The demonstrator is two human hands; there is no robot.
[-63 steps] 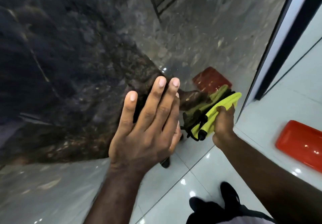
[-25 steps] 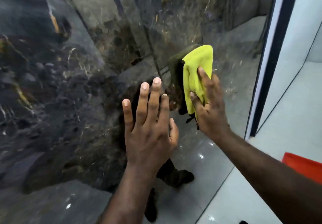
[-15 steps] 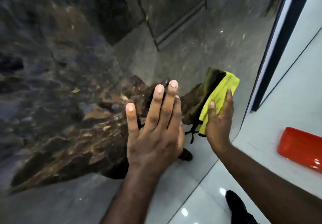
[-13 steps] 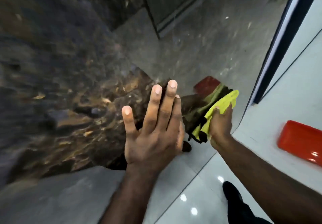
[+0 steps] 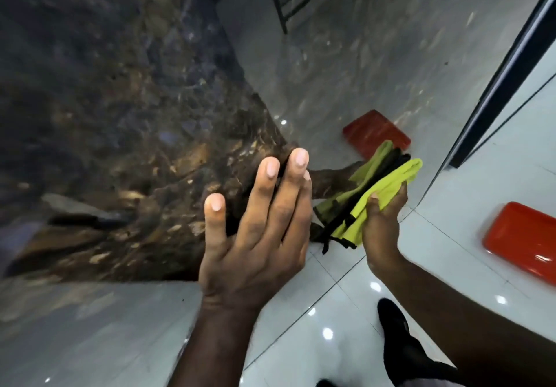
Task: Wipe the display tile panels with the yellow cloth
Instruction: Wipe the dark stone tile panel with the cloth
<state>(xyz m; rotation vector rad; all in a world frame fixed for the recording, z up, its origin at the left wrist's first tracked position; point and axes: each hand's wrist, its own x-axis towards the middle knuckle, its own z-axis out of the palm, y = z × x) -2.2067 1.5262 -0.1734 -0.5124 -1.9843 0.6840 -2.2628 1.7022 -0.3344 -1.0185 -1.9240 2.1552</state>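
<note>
I am pressing my left hand [image 5: 255, 236] flat, fingers straight, against the dark glossy tile panel [image 5: 120, 115] at frame centre; my right hand [image 5: 382, 224] is gripping the bunched yellow cloth [image 5: 388, 188] against the panel's lower right; a red tray [image 5: 523, 242] is lying on the white floor [image 5: 496, 170] at right.

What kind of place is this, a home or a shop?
Most likely a tile showroom. A large polished marble-look panel stands upright beside a dark frame strip, over a glossy white tiled floor. The right hand holds a yellow cloth against the panel, as in cleaning a display.
</note>
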